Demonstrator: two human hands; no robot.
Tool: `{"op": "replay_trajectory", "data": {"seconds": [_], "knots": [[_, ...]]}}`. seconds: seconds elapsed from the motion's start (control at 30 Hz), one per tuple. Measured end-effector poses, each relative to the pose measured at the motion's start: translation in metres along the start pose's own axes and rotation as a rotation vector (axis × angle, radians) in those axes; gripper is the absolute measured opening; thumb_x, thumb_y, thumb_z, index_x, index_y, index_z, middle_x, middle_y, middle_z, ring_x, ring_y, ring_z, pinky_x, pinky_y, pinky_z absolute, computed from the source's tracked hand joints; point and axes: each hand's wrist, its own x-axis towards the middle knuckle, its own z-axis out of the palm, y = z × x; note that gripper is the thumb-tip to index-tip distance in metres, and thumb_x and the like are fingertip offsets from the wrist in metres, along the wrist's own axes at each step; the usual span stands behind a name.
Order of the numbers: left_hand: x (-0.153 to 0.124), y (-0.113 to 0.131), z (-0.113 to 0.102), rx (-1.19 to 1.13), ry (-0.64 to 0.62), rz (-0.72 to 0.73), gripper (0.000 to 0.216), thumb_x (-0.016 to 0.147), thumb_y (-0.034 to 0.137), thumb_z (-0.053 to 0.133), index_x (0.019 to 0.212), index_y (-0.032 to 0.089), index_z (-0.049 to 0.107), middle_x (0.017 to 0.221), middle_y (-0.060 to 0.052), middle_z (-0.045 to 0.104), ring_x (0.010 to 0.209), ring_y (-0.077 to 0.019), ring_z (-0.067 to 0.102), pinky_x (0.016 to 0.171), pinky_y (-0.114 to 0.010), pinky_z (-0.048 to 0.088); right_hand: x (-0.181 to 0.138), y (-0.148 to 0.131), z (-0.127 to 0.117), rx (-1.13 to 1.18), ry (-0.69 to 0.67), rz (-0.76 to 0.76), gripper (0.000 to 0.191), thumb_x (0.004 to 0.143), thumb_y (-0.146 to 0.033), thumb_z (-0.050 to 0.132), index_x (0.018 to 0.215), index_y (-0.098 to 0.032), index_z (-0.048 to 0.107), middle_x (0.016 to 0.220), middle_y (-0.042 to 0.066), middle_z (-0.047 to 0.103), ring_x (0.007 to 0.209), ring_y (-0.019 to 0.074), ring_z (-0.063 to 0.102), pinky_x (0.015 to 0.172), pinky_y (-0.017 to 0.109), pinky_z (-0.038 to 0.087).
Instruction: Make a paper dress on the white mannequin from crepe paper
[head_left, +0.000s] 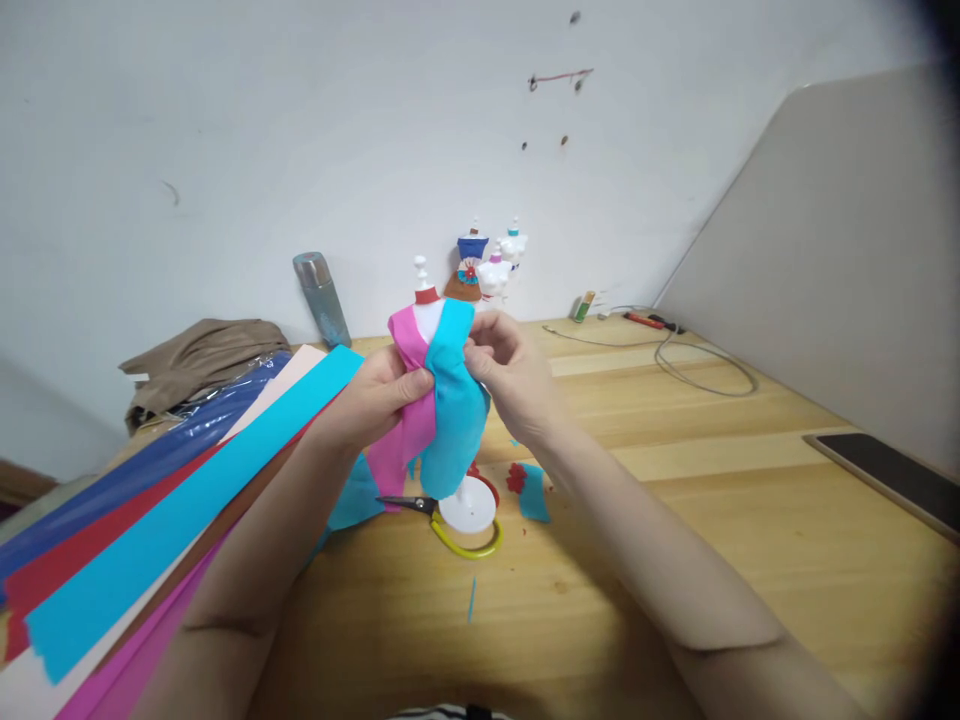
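A small white mannequin (428,316) on a round white base (468,506) stands at the table's middle, draped with a pink fabric strip (405,430) on its left and a blue fabric strip (455,415) on its right. My left hand (382,395) is closed, pinching the pink strip at the mannequin's waist. From the right, my right hand (508,375) is closed on the blue strip near the shoulder. The two strips cross at the chest.
Coloured sheets (150,540) fan out at the left. Scissors with yellow handles (450,525) lie by the base, with fabric scraps (529,485) beside them. Behind stand other dressed mannequins (484,262), a metal flask (322,298), a grey cable (697,365). A phone (892,478) lies right.
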Motion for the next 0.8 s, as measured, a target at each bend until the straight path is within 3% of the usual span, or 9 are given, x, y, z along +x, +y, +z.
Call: {"op": "replay_trajectory", "data": {"seconds": [0.17, 0.3, 0.5, 0.7, 0.8], "knots": [[0.003, 0.0, 0.003, -0.025, 0.042, 0.032, 0.065, 0.073, 0.059, 0.088, 0.119, 0.016, 0.072, 0.105, -0.013, 0.08, 0.111, -0.0329, 0.075, 0.095, -0.042, 0.06, -0.004, -0.01, -0.002, -0.136, 0.124, -0.193, 0.03, 0.075, -0.044, 0.083, 0.083, -0.024, 0.062, 0.1, 0.005, 0.072, 0.099, 0.0226, 0.068, 0.086, 0.04, 0.058], [0.005, -0.002, 0.003, -0.016, 0.079, 0.034, 0.066, 0.075, 0.061, 0.086, 0.12, 0.015, 0.072, 0.1, -0.012, 0.08, 0.103, -0.0314, 0.077, 0.089, -0.039, 0.061, -0.012, -0.014, -0.001, -0.226, 0.082, -0.269, 0.018, 0.086, -0.041, 0.073, 0.088, -0.024, 0.067, 0.101, 0.006, 0.073, 0.099, 0.0235, 0.069, 0.086, 0.042, 0.057], [0.004, -0.004, 0.002, 0.003, 0.08, 0.09, 0.064, 0.081, 0.057, 0.083, 0.127, 0.016, 0.069, 0.103, -0.013, 0.08, 0.103, -0.0306, 0.076, 0.09, -0.039, 0.06, -0.016, -0.011, 0.006, -0.465, 0.154, -0.467, 0.013, 0.083, -0.036, 0.077, 0.084, -0.024, 0.07, 0.103, 0.006, 0.073, 0.09, 0.0215, 0.066, 0.085, 0.042, 0.056], [0.002, -0.011, -0.002, 0.099, 0.122, 0.064, 0.059, 0.082, 0.059, 0.081, 0.121, 0.017, 0.07, 0.097, -0.009, 0.079, 0.086, -0.0252, 0.075, 0.078, -0.035, 0.058, -0.016, -0.004, 0.006, -0.345, 0.146, -0.395, 0.011, 0.085, -0.035, 0.078, 0.086, -0.026, 0.075, 0.102, 0.005, 0.075, 0.096, 0.0222, 0.07, 0.083, 0.041, 0.058], [0.002, -0.012, -0.001, 0.108, 0.156, 0.071, 0.057, 0.082, 0.059, 0.082, 0.117, 0.016, 0.071, 0.098, -0.009, 0.078, 0.088, -0.0249, 0.074, 0.079, -0.034, 0.057, -0.015, 0.0, 0.005, -0.281, 0.16, -0.362, 0.009, 0.085, -0.035, 0.08, 0.084, -0.026, 0.076, 0.102, 0.006, 0.076, 0.098, 0.0234, 0.072, 0.085, 0.043, 0.058]]}}
